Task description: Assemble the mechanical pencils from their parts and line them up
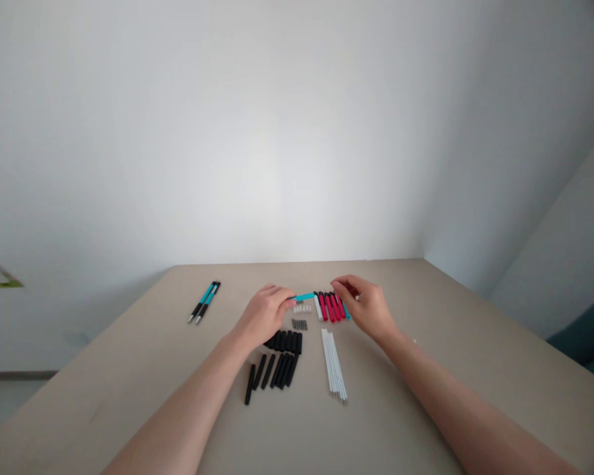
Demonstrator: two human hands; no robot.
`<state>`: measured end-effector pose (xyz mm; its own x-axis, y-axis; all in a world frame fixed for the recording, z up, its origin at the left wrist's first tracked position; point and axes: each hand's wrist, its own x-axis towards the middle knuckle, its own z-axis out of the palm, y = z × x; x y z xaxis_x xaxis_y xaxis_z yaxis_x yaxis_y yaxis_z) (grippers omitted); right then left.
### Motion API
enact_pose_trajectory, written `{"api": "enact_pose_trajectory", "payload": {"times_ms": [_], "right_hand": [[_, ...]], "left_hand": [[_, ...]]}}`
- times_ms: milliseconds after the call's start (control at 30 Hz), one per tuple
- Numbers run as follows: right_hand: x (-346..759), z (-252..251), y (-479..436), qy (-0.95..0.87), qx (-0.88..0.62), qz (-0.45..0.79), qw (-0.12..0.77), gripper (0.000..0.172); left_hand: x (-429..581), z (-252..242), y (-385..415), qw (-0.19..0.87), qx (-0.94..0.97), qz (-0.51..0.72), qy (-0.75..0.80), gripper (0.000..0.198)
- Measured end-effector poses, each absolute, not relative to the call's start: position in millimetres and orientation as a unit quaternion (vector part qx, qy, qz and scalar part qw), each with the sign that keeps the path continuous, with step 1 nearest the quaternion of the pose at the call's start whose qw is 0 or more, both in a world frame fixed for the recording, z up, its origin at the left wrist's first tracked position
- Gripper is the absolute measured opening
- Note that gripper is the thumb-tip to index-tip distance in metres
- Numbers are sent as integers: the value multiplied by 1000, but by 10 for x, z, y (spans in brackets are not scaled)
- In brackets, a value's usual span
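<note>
My left hand (pixel 271 307) is closed on a turquoise pen barrel (pixel 305 297), which points right from the fingertips. To its right, my right hand (pixel 365 305) has thumb and fingers pinched together; what they hold, if anything, is too small to make out. Beside that hand lies a row of pen barrels (pixel 330 307), mostly red, with a white one on the left and a turquoise one partly hidden on the right. Between the hands are small clear-white plastic pieces (pixel 303 309) and a group of grey springs (pixel 299 324).
Nearer me lie two rows of black tubes (pixel 282 369), the back one partly covered by my left hand. White pen refills (pixel 333 366) lie right of them. Two turquoise and black pens (pixel 205 302) rest at the far left. The table (pixel 391 409) meets a white wall behind.
</note>
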<state>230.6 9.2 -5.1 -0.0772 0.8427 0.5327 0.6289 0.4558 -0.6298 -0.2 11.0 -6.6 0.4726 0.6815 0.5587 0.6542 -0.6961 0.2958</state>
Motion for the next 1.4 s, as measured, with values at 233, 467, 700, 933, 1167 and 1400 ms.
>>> {"api": "enact_pose_trajectory", "payload": {"times_ms": [233,467,700,933,1167,1400], "right_hand": [[2269,-72,108,-760,-538,87,355,19],[2620,119,44,-683,-705,34,188,20],[3312,167,-197,-628,-774,81,-7,27],[3345,23,-253,-657,-748,90,-29,16],[2674,107,20,-718,-691,63,60,24],[2031,-91,178,-785,-495,19,373,26]], "left_hand": [[-2,-105,99,59,847,346,399,15],[-24,-105,113,58,852,339,394,18],[-103,-137,184,12,834,353,424,17],[-147,-160,213,-33,795,374,477,16],[-158,-175,223,-22,814,373,446,25],[-183,-92,167,-65,839,319,437,31]]}}
